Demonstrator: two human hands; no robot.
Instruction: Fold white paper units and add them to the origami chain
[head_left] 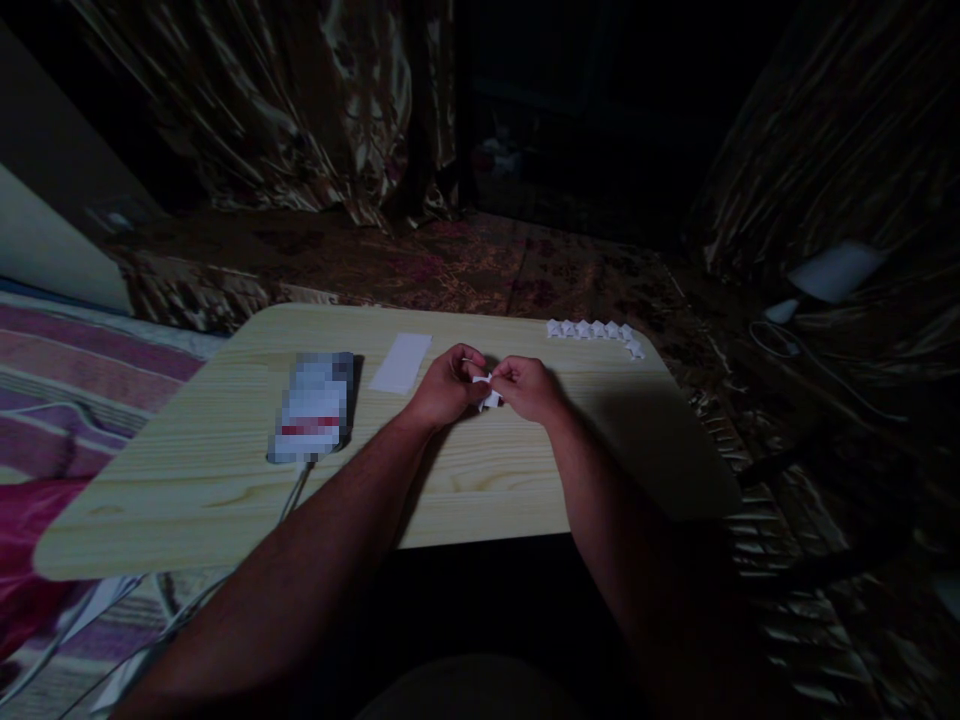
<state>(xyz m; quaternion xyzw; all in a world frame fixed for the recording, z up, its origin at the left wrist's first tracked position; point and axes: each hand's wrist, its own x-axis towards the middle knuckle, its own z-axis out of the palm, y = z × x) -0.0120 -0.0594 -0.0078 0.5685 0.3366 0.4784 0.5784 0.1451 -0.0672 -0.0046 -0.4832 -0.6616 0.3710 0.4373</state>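
Between my two hands is a small folded piece of white paper, held just above the wooden table. My left hand pinches it from the left, thumb against the paper. From the other side, the closed fingertips of my right hand grip its upper right part. The fingers cover much of its shape. Left of my left hand lies a flat stack of white paper. Several small folded white paper pieces sit in a row along the far right edge, one of them set slightly nearer.
A blurred-out phone-like device lies on the left of the light wooden table, with a white cable running off the near edge. A striped bed cover is at left. Beyond stand a patterned ledge and curtains.
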